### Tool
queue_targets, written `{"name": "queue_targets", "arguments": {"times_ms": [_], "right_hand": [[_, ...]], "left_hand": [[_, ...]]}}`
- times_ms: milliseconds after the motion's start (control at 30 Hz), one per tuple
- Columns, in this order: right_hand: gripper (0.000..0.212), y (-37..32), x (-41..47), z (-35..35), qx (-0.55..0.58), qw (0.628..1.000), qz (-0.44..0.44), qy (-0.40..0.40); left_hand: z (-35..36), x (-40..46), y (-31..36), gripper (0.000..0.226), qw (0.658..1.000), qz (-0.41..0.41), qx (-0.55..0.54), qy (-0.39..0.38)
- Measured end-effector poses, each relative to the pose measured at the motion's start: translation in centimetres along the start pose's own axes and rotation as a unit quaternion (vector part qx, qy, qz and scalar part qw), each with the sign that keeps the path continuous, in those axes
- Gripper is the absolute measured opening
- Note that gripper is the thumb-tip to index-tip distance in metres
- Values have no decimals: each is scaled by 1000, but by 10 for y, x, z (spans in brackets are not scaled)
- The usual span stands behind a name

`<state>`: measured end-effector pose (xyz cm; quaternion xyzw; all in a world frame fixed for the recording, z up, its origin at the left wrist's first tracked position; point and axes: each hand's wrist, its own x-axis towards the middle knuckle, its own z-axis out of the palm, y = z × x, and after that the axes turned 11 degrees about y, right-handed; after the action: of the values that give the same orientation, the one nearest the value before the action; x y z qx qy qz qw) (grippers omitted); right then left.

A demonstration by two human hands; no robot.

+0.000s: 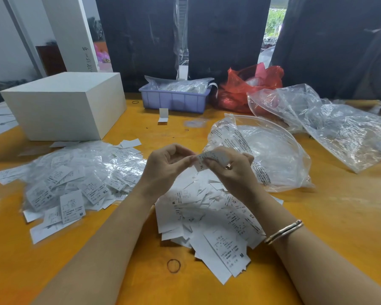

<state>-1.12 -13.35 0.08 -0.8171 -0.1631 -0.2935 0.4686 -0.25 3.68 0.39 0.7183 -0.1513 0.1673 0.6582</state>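
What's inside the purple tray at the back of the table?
The purple tray holds clear plastic bags of white printed labels, heaped above its rim. Anything beneath them is covered.

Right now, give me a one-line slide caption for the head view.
Left hand and right hand pinch one white label above a loose label pile on the orange table.

Your orange table [330,216] carries a left label heap [75,179], a near label heap [207,216], white box [64,104], purple tray [174,100], clear bags [277,157], rubber band [173,265].
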Motion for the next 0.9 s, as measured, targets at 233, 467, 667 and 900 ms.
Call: {"name": "queue_targets", "arguments": {"times_ms": [233,467,667,900], "right_hand": [[10,-8,0,-4,110,990,75,49],[8,-6,-5,6,94,994,47,15],[3,-4,-7,10,52,998,27,28],[14,4,7,-12,-81,975,-61,197]], "left_hand": [[0,-1,1,17,1000,-19,-15,0],[-1,-2,1,20,999,-33,-24,13],[0,-3,1,23,999,-48,-17,8],[-14,8,-6,10,990,-29,89,106]]}}
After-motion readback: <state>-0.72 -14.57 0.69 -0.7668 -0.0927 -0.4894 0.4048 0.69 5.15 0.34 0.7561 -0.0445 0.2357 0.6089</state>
